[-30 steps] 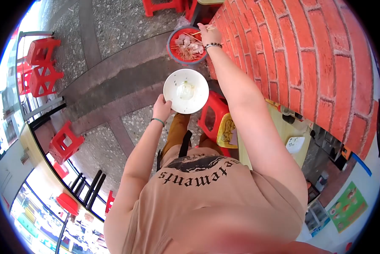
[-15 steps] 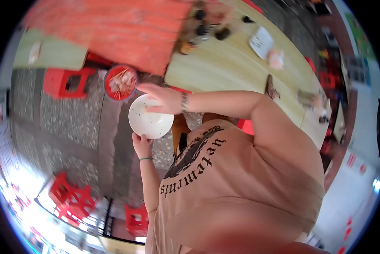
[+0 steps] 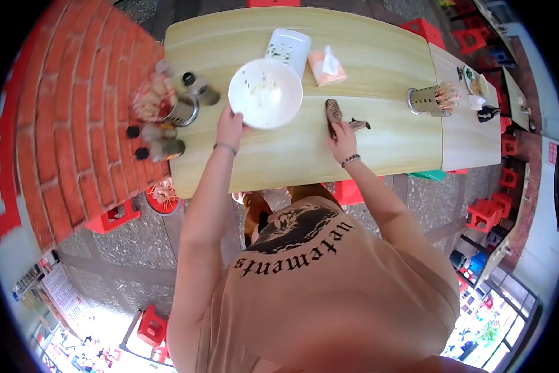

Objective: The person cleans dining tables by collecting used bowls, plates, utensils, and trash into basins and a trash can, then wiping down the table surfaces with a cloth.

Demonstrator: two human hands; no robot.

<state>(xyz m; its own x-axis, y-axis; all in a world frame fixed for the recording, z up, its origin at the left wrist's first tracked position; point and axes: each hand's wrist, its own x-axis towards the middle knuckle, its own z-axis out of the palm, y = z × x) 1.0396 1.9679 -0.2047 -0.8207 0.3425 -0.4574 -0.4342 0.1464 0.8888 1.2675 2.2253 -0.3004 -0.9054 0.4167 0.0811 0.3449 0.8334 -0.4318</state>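
My left hand (image 3: 230, 127) grips the rim of a white bowl (image 3: 264, 102), tilted so that its inside faces me, with green bits and food scraps inside. The bowl is over the table, in front of part of a white rectangular plate (image 3: 295, 43) dotted with green bits. Lower right of them, my right hand (image 3: 343, 144) has its fingers closed on a brown, dark-striped cloth-like piece (image 3: 333, 112) on the tabletop. One end of that piece sticks out to the right of the fingers.
A tissue pack (image 3: 329, 73) lies on the wooden table (image 3: 379, 62). Chopstick holders (image 3: 423, 99) and sauce bottles (image 3: 167, 149) stand toward its ends. A brick-patterned surface (image 3: 86, 124) adjoins on the left. Below are a red scrap bucket (image 3: 161, 202) and red stools (image 3: 114, 217).
My view has turned to the table. The bowl has moved from near the bucket to over the table. My right hand has left the bowl and taken hold of the striped piece.
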